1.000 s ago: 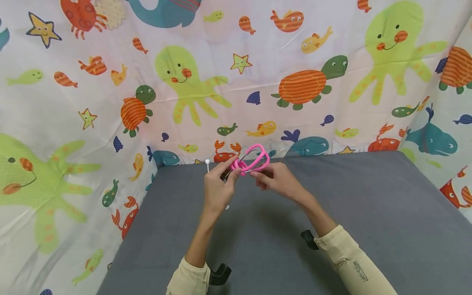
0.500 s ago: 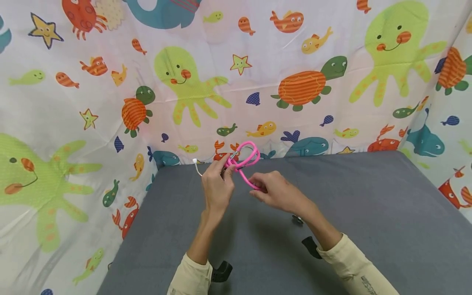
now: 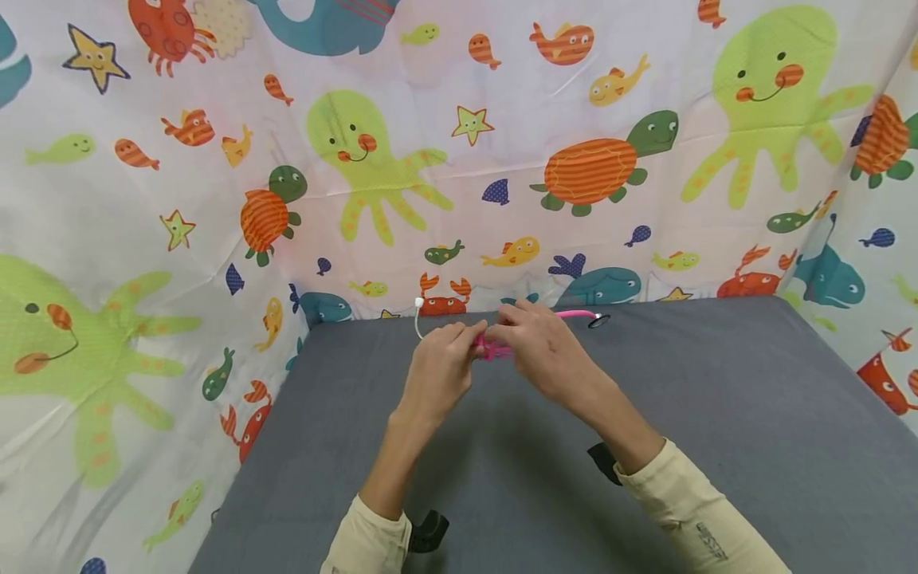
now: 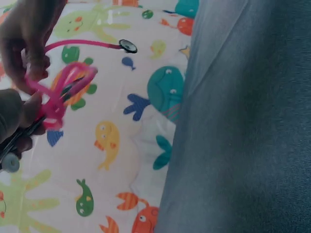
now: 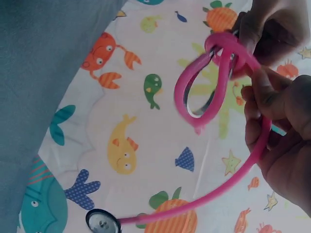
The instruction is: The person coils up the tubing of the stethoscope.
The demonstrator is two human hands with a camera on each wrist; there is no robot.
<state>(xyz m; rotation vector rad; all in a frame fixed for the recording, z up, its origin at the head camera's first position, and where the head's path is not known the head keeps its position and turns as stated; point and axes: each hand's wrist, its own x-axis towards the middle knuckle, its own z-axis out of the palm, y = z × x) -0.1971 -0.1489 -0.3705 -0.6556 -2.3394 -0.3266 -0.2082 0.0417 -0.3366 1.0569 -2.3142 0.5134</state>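
A pink stethoscope (image 3: 495, 351) is held up between both hands over the grey table. My left hand (image 3: 441, 367) pinches its looped tubing together with the metal ear tubes. One white ear tip (image 3: 419, 303) sticks out past that hand; the left wrist view shows a pale ear tip (image 4: 9, 162) too. In the right wrist view the tubing forms a loop (image 5: 181, 92) wound around the metal. My right hand (image 3: 551, 351) grips the free length of tube beside the loop. From there the tube runs out to the round chest piece (image 3: 599, 320), which hangs free on the right.
A grey cloth-covered table (image 3: 681, 399) lies beneath the hands. Behind and to the left hangs a white curtain (image 3: 237, 72) printed with sea animals. Dark wrist bands (image 3: 429, 532) show near both cream sleeves (image 3: 706, 510).
My right hand drew the tube end down and away, then came up against the left hand. The chest piece swung from below the right hand to its upper right.
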